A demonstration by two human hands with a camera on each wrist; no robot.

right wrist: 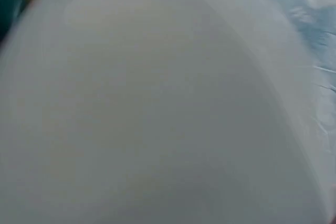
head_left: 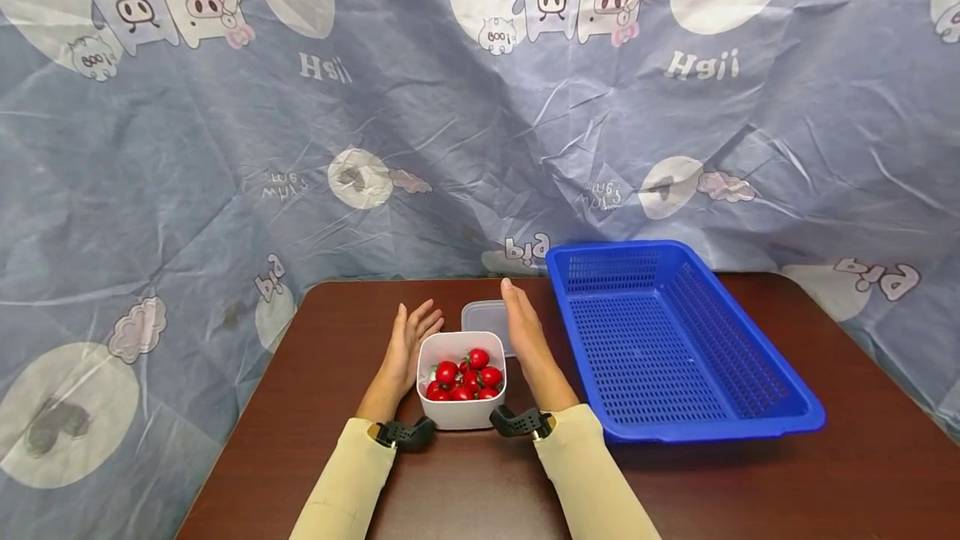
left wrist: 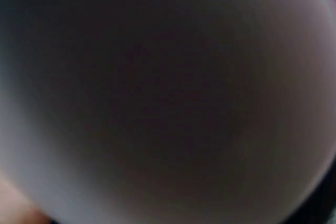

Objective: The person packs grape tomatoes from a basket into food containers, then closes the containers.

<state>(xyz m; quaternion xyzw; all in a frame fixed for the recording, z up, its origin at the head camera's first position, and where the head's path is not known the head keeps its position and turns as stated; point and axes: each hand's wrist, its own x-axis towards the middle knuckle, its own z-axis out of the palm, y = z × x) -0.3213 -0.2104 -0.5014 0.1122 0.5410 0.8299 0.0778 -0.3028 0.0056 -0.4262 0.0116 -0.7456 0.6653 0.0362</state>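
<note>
A white square container stands on the table with several red cherry tomatoes inside. Just left of it is my left hand, its fingers spread and extended. On the other side my right hand is held upright with straight fingers. Neither hand holds anything; whether they touch the container's walls I cannot tell. Behind the container lies a translucent lid, partly hidden by the container and my right hand. Both wrist views are filled by a blurred pale surface very near the cameras.
A large blue plastic basket with slotted walls stands on the right of the brown table. Behind the table hangs a blue-grey patterned cloth. Black wrist cameras are strapped to both wrists, close to the container.
</note>
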